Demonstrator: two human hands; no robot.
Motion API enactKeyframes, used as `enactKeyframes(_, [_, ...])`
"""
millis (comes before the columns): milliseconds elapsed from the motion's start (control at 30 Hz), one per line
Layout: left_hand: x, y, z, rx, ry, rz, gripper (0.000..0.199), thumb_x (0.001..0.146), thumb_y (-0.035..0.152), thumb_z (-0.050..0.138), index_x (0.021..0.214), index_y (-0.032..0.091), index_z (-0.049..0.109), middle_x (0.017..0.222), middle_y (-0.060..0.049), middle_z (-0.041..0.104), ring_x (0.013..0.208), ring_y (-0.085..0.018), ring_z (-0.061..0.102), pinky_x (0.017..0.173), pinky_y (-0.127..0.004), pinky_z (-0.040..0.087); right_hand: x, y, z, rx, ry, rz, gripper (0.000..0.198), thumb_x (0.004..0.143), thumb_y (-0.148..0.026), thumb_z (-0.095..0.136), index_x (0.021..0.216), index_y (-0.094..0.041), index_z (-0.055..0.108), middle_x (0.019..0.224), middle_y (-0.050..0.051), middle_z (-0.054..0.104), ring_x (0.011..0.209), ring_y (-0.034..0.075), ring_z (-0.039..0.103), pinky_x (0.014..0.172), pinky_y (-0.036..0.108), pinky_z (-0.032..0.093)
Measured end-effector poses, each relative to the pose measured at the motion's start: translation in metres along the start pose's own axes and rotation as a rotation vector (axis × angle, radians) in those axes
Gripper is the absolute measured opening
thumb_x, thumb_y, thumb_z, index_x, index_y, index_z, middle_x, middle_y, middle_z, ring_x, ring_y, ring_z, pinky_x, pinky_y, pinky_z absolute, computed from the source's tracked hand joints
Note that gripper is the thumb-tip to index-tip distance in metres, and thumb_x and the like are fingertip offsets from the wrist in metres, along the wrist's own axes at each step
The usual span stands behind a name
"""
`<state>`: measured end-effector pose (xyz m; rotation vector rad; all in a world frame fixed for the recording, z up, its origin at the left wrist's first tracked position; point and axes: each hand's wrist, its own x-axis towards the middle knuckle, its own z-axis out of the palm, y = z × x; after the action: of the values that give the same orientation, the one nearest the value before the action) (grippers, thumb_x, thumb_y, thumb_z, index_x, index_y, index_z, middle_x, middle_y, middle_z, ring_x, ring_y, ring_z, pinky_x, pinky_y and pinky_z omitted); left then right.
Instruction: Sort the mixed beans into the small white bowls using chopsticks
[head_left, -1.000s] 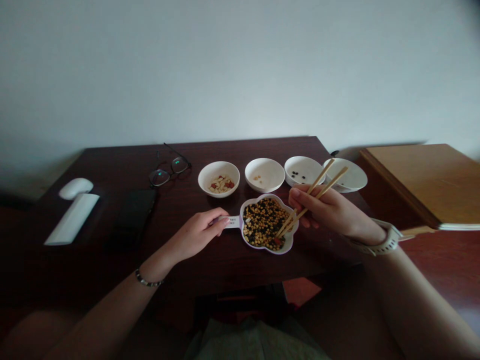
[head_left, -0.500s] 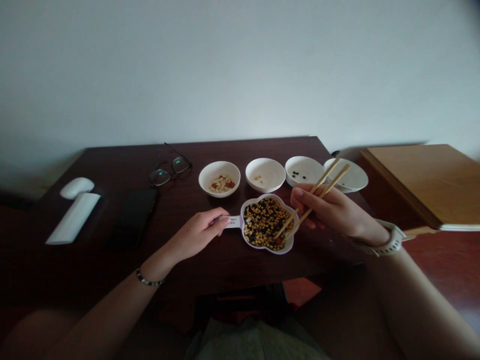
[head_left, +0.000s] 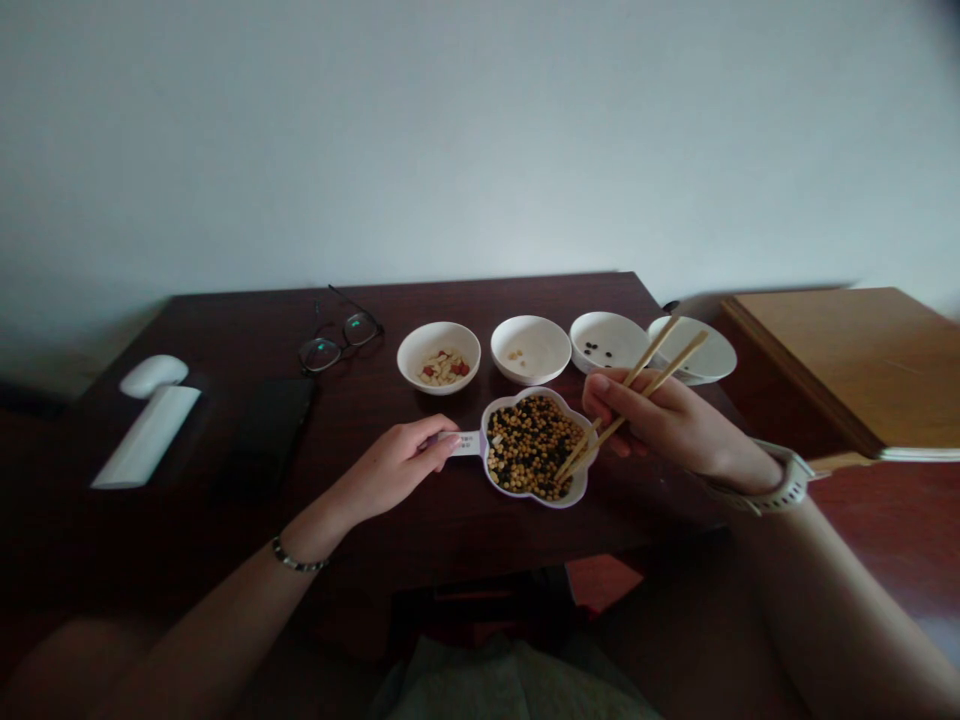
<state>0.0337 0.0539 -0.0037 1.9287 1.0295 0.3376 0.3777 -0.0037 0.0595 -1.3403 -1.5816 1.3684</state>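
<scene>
Grasping between thumb and fingers, the left hand [head_left: 394, 465], a dark beaded bracelet [head_left: 298, 562] round its wrist, has hold of the flat white handle [head_left: 468, 443] of a white, flower-shaped plastic scoop with a lilac edge [head_left: 579, 488]; the grip is on the handle, and the cup part lies just beyond the fingertips to the right. The right hand [head_left: 660, 410], a pale watch strap [head_left: 787, 485] at its wrist, clasps a pair of light yellowish wooden chopsticks [head_left: 677, 362] part-way along; they slant down and leftward over the scoop's edge, their tips close together among the contents near its right side. Whether anything is caught between those tips is too small to tell. The scoop sits between the two hands and holds a broad layer of mixed small yellow and black beans [head_left: 529, 440]. Just behind it stand four round white bowls in a row: the leftmost bowl [head_left: 406, 355] has a small heap of pale and reddish pieces [head_left: 444, 368], the second bowl [head_left: 553, 348] a few beige ones [head_left: 516, 356], the third bowl [head_left: 619, 332] a few black beans [head_left: 598, 352], and the rightmost bowl [head_left: 716, 355], partly behind the chopsticks, small specks that I cannot identify. Judging by these amounts, only the leftmost portion looks well advanced; nearly all the yellow and black beans lie in the scoop, so much more seems left than done.
</scene>
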Motion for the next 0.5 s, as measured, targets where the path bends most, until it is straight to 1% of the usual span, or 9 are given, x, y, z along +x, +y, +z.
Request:
enactKeyframes(167, [0.0001,0.0007,-0.0004,0.004,-0.006,0.000,0.038,0.113,0.054,0.051,0.108,0.022,0.070,0.077,0.002,0.065,0.068,-0.016,0.059,0.064,-0.026,0.042,0.0008,-0.0045,0.0003,-0.017,0.011,-0.036,0.054,0.109,-0.066,0.054,0.079,-0.021,0.056,0.062,-0.002,0.054,0.050,0.010,0.046,0.044,0.022,0.034])
enactKeyframes(300, [0.0002,-0.0002,-0.0005,-0.002,-0.008,0.000,0.038,0.112,0.055,0.051,0.108,0.022,0.070,0.077,0.002,0.065,0.068,-0.016,0.059,0.065,-0.026,0.042,0.0019,-0.0021,0.0011,-0.054,0.015,-0.022,0.055,0.111,-0.066,0.049,0.079,-0.022,0.055,0.059,-0.002,0.055,0.049,0.011,0.047,0.045,0.023,0.035])
enactKeyframes(500, [0.0001,-0.0010,-0.0003,0.005,-0.002,0.004,0.039,0.112,0.055,0.051,0.108,0.022,0.071,0.076,0.002,0.064,0.068,-0.016,0.058,0.064,-0.026,0.041,0.0009,-0.0021,-0.0027,-0.063,0.072,-0.032,0.054,0.112,-0.064,0.048,0.079,-0.022,0.056,0.057,-0.002,0.055,0.048,0.011,0.046,0.045,0.024,0.034])
